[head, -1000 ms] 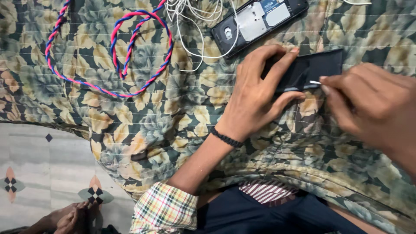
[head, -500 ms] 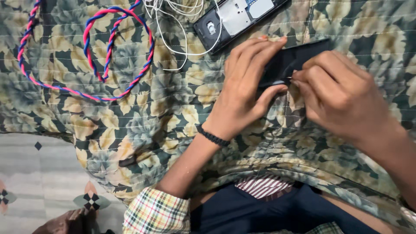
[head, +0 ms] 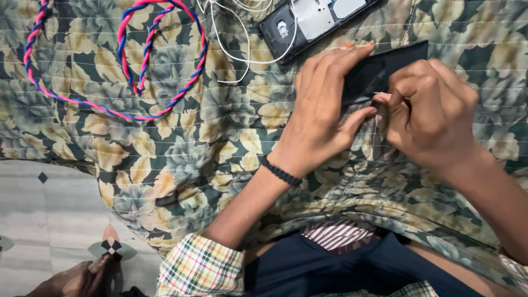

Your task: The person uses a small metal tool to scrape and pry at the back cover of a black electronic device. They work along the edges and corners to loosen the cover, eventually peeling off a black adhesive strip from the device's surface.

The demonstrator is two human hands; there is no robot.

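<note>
Since a moment ago both hands have closed in: the left hand [head: 322, 118] pins the flat black rectangular panel [head: 385, 71] to the floral quilted bedspread [head: 181, 159], fingers spread. The right hand [head: 429, 113] pinches shut at the panel's edge; what it holds is hidden, and the work there looks unfinished, with the opened black phone body [head: 313, 22] lying apart above.

Left wrist: a black braided band [head: 281, 171] is worn.
Left sleeve: a plaid cuff [head: 201, 268] in white, red, green and yellow is seen, rolled up the forearm.
Right arm: left bare.
Torso: a striped red-and-white garment [head: 336, 235] is shown above dark navy cloth [head: 341, 269].
</note>
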